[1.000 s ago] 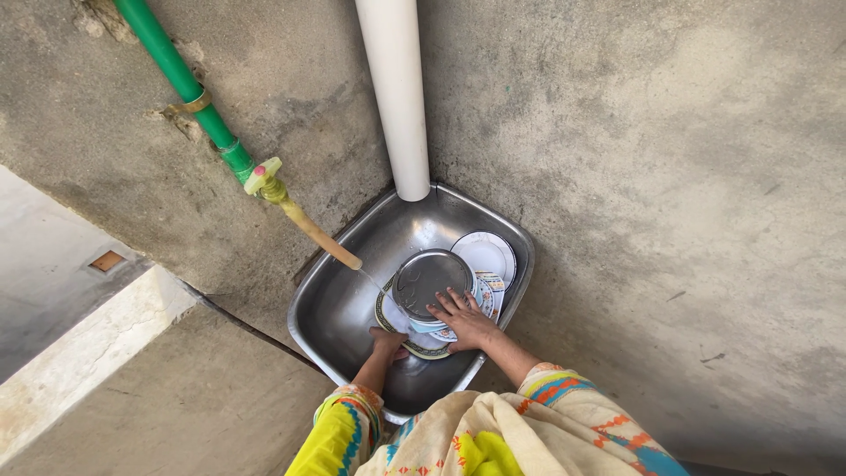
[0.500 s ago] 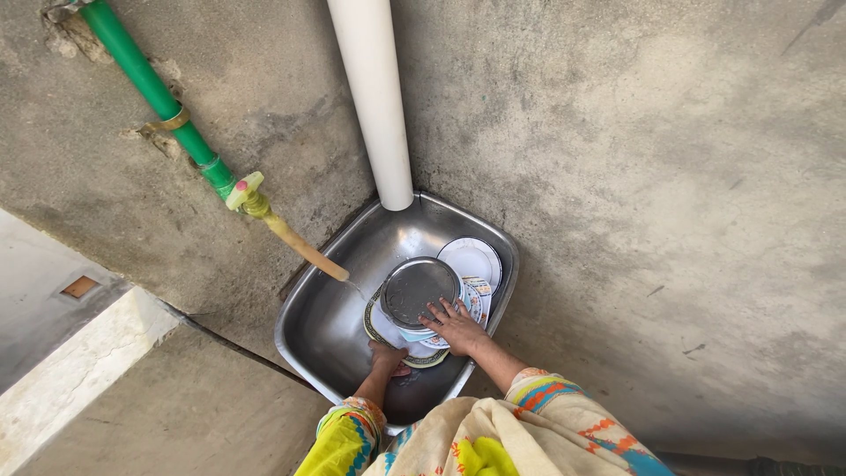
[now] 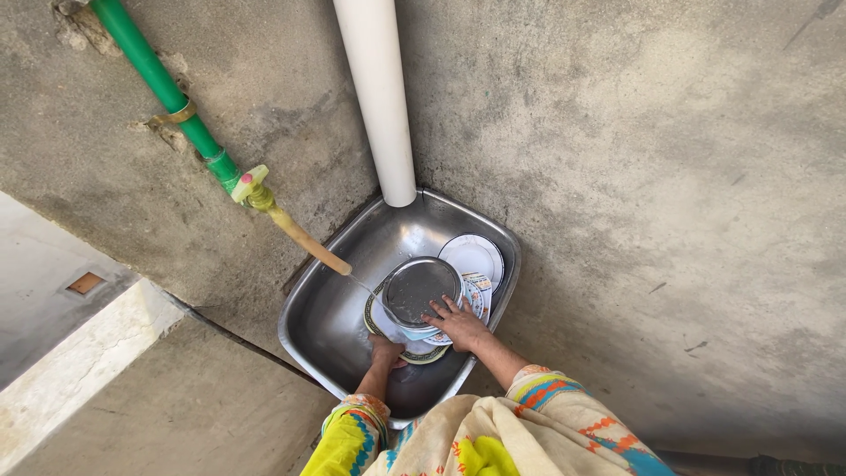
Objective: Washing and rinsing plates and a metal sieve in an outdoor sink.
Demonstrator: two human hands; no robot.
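Note:
A steel sink [image 3: 330, 313] sits in a concrete corner and holds a stack of dishes. A round steel plate [image 3: 420, 289] lies on top of patterned plates [image 3: 478, 293]. My right hand [image 3: 458, 323] rests with spread fingers on the near edge of that stack. My left hand [image 3: 385, 350] is lower in the basin, gripping the rim of the green-edged plate [image 3: 426, 355] at the stack's bottom. A thin stream of water [image 3: 366, 286] falls from the yellow tap spout [image 3: 304, 236] onto the dishes.
A white plate [image 3: 473, 255] lies at the sink's back right. A white drainpipe [image 3: 377, 97] drops to the sink's far rim. A green pipe [image 3: 159, 79] runs along the left wall to the tap. A pale concrete ledge [image 3: 79, 366] lies lower left.
The view shifted slightly; both hands stay on the dish stack, the left hand a little nearer the green-edged plate's rim. Water keeps running.

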